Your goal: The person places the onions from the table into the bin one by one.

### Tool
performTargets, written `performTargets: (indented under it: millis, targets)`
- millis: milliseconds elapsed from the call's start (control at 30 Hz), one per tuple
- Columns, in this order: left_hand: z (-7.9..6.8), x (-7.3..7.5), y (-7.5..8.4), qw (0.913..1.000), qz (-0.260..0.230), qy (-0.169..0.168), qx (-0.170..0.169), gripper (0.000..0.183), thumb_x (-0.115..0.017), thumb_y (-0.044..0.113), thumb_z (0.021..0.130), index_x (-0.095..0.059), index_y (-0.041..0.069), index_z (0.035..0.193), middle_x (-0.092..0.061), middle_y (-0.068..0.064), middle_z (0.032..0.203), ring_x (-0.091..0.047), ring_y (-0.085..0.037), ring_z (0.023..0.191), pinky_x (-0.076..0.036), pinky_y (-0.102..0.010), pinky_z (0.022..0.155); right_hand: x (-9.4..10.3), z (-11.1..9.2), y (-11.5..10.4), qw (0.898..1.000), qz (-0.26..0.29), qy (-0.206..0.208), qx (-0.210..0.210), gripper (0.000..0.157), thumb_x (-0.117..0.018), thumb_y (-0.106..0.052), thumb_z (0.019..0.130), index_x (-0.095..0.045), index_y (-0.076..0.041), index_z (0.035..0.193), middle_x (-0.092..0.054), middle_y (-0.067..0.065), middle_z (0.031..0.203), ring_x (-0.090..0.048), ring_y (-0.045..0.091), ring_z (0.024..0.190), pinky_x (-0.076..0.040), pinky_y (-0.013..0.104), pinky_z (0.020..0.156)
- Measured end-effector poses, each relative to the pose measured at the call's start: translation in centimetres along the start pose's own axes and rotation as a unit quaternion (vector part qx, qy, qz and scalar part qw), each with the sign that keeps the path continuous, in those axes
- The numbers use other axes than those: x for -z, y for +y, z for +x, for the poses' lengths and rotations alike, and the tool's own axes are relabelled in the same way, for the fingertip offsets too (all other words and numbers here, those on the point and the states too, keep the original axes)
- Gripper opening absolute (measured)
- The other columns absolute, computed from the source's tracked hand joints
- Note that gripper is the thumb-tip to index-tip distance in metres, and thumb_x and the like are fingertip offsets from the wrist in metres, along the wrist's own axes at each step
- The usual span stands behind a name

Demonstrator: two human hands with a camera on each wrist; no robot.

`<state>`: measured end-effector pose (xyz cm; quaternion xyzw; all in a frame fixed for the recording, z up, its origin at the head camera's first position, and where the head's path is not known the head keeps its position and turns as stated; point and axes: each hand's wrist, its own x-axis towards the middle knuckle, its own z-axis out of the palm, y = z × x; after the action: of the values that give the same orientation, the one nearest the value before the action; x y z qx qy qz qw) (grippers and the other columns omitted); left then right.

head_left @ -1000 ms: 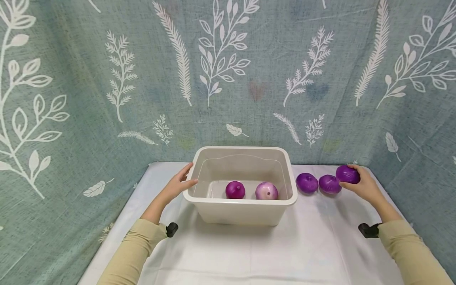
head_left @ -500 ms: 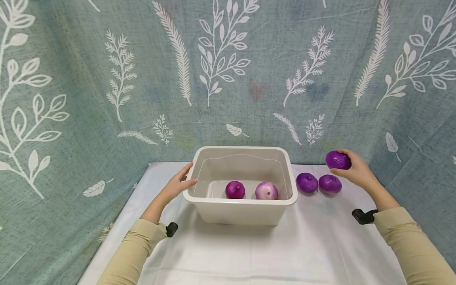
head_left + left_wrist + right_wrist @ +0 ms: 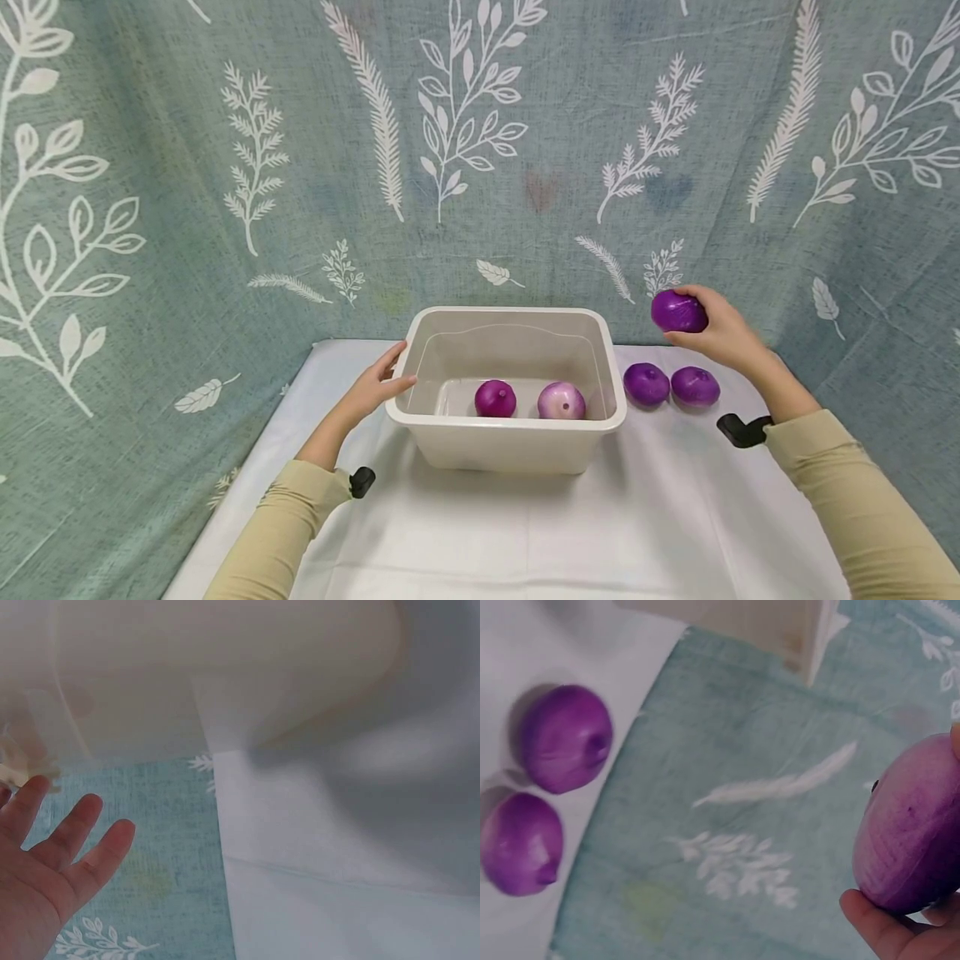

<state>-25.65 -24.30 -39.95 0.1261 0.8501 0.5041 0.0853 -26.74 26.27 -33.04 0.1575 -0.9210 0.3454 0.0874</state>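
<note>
My right hand (image 3: pixel 723 332) grips a purple onion (image 3: pixel 678 312) between thumb and fingers, raised above the table at the back right. In the right wrist view the held onion (image 3: pixel 911 825) shows its smooth, darker underside. Two more purple onions, one (image 3: pixel 647 385) beside the other (image 3: pixel 695 387), lie below that hand, right of a cream plastic bin (image 3: pixel 502 448). Inside the bin sit a magenta onion (image 3: pixel 495 400) and a paler, pink-white onion (image 3: pixel 561 402). At the bin's left rim, my left hand (image 3: pixel 369 390) has its fingers spread, fingertips right at the edge.
A white cloth (image 3: pixel 480 533) covers the table. Green leaf-patterned fabric (image 3: pixel 480 258) hangs behind it and along both sides, close to the bin's back. A black wrist camera (image 3: pixel 742 431) sits on the right wrist, another black one (image 3: pixel 362 482) on the left.
My right hand has lifted the purple onion off the table beside the other two and carried it up and left towards the bin. The left hand stays at the rim.
</note>
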Motion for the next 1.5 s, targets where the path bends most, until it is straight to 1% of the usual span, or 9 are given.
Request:
performTargets:
  millis: [200,400,500,567,667,733,1133,1333,1500]
  targets:
    - [0.0,0.0,0.1,1.0,-0.002,-0.001,0.001,0.071,-0.054,0.021,0.091,-0.013,0.008,0.148,-0.025,-0.023,0.146,-0.038,-0.041,0.125,-0.039,-0.053,0.095,-0.5,1.4,-2.1,1.0,0.009,-0.002,0.026,0.068,-0.071,-0.016,0.079,-0.035,-0.001,0.135,-0.037,0.027,0.132,-0.045,0.044,0.11,-0.043,0.058,0.084]
    - [0.0,-0.1,0.3,1.0,-0.005,-0.002,0.001,0.071,-0.054,0.02,0.091,-0.013,0.007,0.148,-0.024,-0.023,0.146,-0.037,-0.041,0.125,-0.039,-0.053,0.095,-1.3,2.8,-4.2,0.999,0.016,-0.015,0.033,0.068,-0.071,-0.017,0.079,-0.036,-0.003,0.136,-0.036,0.025,0.134,-0.043,0.043,0.115,-0.041,0.057,0.089]
    - [0.4,0.0,-0.6,0.9999,-0.01,-0.001,-0.001,0.072,-0.054,0.021,0.091,-0.013,0.008,0.148,-0.024,-0.023,0.147,-0.037,-0.042,0.126,-0.039,-0.053,0.095,-1.9,3.6,-5.0,0.998,0.026,-0.02,0.05,0.067,-0.071,-0.012,0.078,-0.037,-0.002,0.134,-0.037,0.024,0.134,-0.042,0.043,0.116,-0.04,0.057,0.091]
    - [1.0,0.1,-1.7,0.9999,-0.012,0.001,-0.004,0.072,-0.055,0.022,0.091,-0.013,0.011,0.148,-0.023,-0.021,0.148,-0.037,-0.041,0.126,-0.039,-0.053,0.095,-2.3,4.1,-5.4,0.997,0.032,-0.023,0.061,0.066,-0.072,-0.01,0.077,-0.038,-0.002,0.134,-0.037,0.024,0.134,-0.042,0.042,0.117,-0.04,0.056,0.092]
    - [1.5,0.1,-2.8,0.9999,-0.013,0.003,-0.007,0.073,-0.056,0.025,0.091,-0.013,0.015,0.149,-0.024,-0.019,0.148,-0.038,-0.039,0.126,-0.04,-0.052,0.094,-3.0,4.7,-6.1,0.996,0.039,-0.03,0.072,0.066,-0.072,-0.01,0.077,-0.039,-0.001,0.133,-0.038,0.023,0.134,-0.042,0.041,0.118,-0.039,0.055,0.093]
    - [1.5,0.1,-3.0,0.9999,-0.01,0.005,-0.009,0.073,-0.055,0.027,0.091,-0.012,0.016,0.149,-0.024,-0.018,0.148,-0.038,-0.038,0.126,-0.041,-0.05,0.094,-3.5,4.9,-6.6,0.996,0.039,-0.036,0.072,0.066,-0.072,-0.012,0.077,-0.039,-0.003,0.133,-0.038,0.022,0.134,-0.042,0.04,0.117,-0.04,0.055,0.093]
    - [1.4,0.1,-3.0,0.9999,-0.01,0.006,-0.008,0.073,-0.055,0.029,0.091,-0.012,0.017,0.149,-0.023,-0.017,0.149,-0.038,-0.037,0.126,-0.04,-0.052,0.095,-5.8,6.2,-8.5,0.993,0.047,-0.066,0.088,0.066,-0.073,-0.014,0.076,-0.04,-0.005,0.133,-0.039,0.018,0.135,-0.044,0.037,0.117,-0.04,0.052,0.094]
    - [1.4,0.1,-3.0,0.9998,-0.013,0.006,-0.012,0.073,-0.055,0.026,0.091,-0.011,0.014,0.149,-0.022,-0.019,0.149,-0.037,-0.038,0.127,-0.04,-0.052,0.095,-7.1,6.5,-9.3,0.992,0.044,-0.075,0.097,0.066,-0.075,-0.015,0.074,-0.042,-0.005,0.131,-0.04,0.017,0.134,-0.044,0.035,0.118,-0.04,0.05,0.095]
    - [1.4,0.0,-3.0,0.9998,-0.017,0.004,-0.011,0.073,-0.055,0.025,0.091,-0.011,0.015,0.149,-0.023,-0.019,0.148,-0.037,-0.038,0.127,-0.04,-0.051,0.095,-8.0,6.5,-9.6,0.99,0.044,-0.086,0.106,0.066,-0.075,-0.016,0.074,-0.043,-0.004,0.131,-0.041,0.018,0.134,-0.042,0.034,0.12,-0.039,0.049,0.096]
